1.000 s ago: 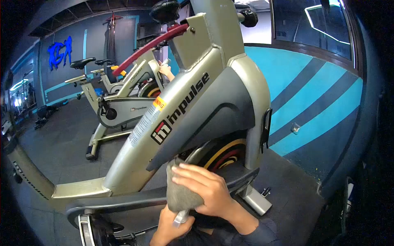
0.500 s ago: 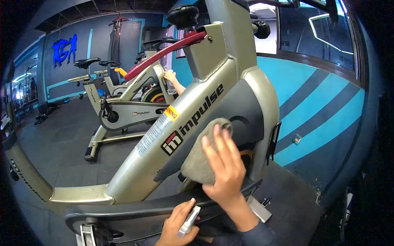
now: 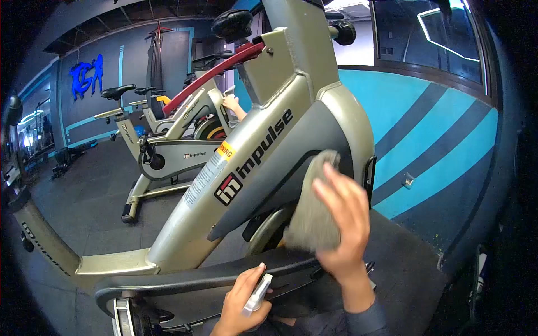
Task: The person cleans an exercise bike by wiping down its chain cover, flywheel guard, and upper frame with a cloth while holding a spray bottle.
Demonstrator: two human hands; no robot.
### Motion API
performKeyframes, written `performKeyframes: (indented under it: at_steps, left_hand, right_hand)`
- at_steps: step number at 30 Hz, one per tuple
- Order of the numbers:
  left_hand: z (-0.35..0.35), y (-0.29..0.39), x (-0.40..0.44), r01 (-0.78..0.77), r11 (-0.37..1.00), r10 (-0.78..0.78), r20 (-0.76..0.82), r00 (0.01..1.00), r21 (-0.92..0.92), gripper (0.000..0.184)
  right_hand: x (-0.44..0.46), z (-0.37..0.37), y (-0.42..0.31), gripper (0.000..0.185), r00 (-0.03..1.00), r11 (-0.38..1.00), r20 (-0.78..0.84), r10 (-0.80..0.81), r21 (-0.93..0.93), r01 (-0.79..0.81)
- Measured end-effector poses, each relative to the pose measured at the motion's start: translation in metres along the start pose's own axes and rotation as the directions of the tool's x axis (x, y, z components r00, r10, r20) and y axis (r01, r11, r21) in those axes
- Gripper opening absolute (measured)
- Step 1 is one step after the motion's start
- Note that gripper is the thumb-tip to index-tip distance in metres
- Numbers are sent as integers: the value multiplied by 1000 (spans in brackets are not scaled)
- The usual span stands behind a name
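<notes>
My right hand (image 3: 348, 227) presses a grey-green cloth (image 3: 316, 210) against the dark side cover (image 3: 305, 151) of an exercise bike, near the flywheel. The fingers lie over the cloth's right side. My left hand (image 3: 241, 305) is wrapped around a spray bottle, of which only the whitish head (image 3: 258, 294) shows; the body is hidden below. That hand is just in front of the bike's long black lower guard (image 3: 207, 274). The bike's silvery frame (image 3: 185, 229) bears a warning label (image 3: 204, 179) and black lettering.
Behind, to the left, stand more exercise bikes (image 3: 168, 154). Another person's hand (image 3: 232, 105) is at one of them, by a clear bottle. A turquoise and dark striped wall (image 3: 414, 140) rises at the right. The bike's front post (image 3: 45, 241) is at the far left.
My right hand and the cloth have moved right along the side cover, uncovering part of the flywheel. My left hand stays nearly in place with the bottle. The view has shifted slightly.
</notes>
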State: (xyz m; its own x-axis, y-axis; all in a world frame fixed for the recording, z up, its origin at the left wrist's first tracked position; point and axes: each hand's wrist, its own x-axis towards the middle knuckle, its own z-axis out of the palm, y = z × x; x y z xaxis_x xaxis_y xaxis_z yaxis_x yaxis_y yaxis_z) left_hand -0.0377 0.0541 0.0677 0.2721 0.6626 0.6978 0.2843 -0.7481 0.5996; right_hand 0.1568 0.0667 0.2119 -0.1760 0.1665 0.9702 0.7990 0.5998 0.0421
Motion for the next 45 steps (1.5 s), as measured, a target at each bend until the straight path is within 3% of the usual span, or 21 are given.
performKeyframes:
  at_steps: [2, 3, 5, 9, 11, 13, 14, 15, 16, 19, 21, 25, 28, 29, 31, 33, 37, 40, 42, 43, 45]
  left_hand:
    - [-1, 2, 0, 39, 998, -38, 6, 999, -49, 79]
    - [0, 3, -1, 76, 993, -75, 16, 997, -96, 79]
    - [-1, 5, 1, 63, 994, -63, 7, 998, -87, 78]
    - [0, 6, 3, -25, 1000, 25, -33, 999, 20, 78]
    - [4, 5, 3, 21, 1000, -22, -40, 999, -24, 75]
    - [3, 5, -1, 67, 996, -70, -39, 997, -50, 72]
    - [2, 4, -4, 101, 994, -100, -21, 995, 35, 67]
    - [0, 4, -6, 132, 984, -132, -6, 991, 123, 62]
    - [2, 3, -5, 140, 986, -137, -41, 990, 86, 55]
    - [-3, 6, 2, 7, 997, -7, -3, 1000, 75, 57]
    - [-4, 6, 4, -14, 997, 15, -17, 1000, 76, 59]
    - [-1, 6, 4, -29, 997, 30, -11, 1000, 72, 68]
    - [0, 9, 1, 40, 999, -40, -14, 999, 17, 73]
    - [0, 9, 1, 83, 995, -83, -10, 996, -48, 76]
    - [0, 6, 3, 57, 998, -57, -7, 998, -7, 76]
    - [-2, 5, 2, 4, 997, -4, 7, 1000, 82, 77]
    - [-4, 6, 1, 45, 999, -45, 16, 999, -4, 78]
    - [-3, 2, 1, -24, 999, 23, 8, 1000, 41, 78]
    - [-1, -1, -1, 19, 999, -20, -5, 1000, -28, 77]
    - [-1, 1, -1, 11, 999, -12, -8, 1000, -34, 77]
    - [0, 5, -1, 111, 983, -110, 10, 994, -145, 77]
  right_hand:
    - [8, 20, 19, 51, 1000, 974, -8, 1, -225, -2]
    - [7, 36, 23, 47, 992, 947, -96, -84, -318, 49]
    - [5, 44, 20, 42, 989, 966, -140, -57, -259, 20]
    - [-7, 53, 7, 32, 989, 961, -82, -122, -259, 97]
    - [-18, 57, -2, 31, 990, 964, -15, -140, -229, 133]
    - [-31, 63, -8, 32, 986, 977, 37, -165, -131, 168]
    - [-40, 66, -12, 34, 983, 987, 99, -154, -28, 158]
    - [-51, 70, -16, 37, 968, 984, 207, -142, 133, 115]
    - [-62, 74, -16, 39, 966, 977, 233, -112, 205, 63]
    - [-56, 52, -16, 39, 981, 923, 196, 8, 376, -83]
    - [-41, 24, -18, 37, 995, 944, 96, 10, 327, -41]
    - [2, -7, -3, 39, 985, 993, -139, -107, -59, 99]
    - [18, 17, 26, 43, 997, 954, 36, -71, -288, 79]
    - [14, 23, 27, 43, 997, 954, 42, -64, -290, 73]
    - [3, 32, 27, 46, 991, 886, -35, -127, -453, 97]
    - [-8, 32, 28, 48, 995, 903, -43, -91, -425, 64]
    - [-21, 32, 23, 51, 996, 932, -85, 8, -360, -39]
    - [-26, 21, 12, 55, 995, 940, -41, 90, -328, -99]
    - [-26, 3, 3, 62, 976, 959, 87, 200, -220, -177]
    - [-24, -6, 3, 62, 977, 959, 84, 194, -227, -170]
    - [-18, -26, 1, 67, 957, 984, 231, 176, -15, -177]
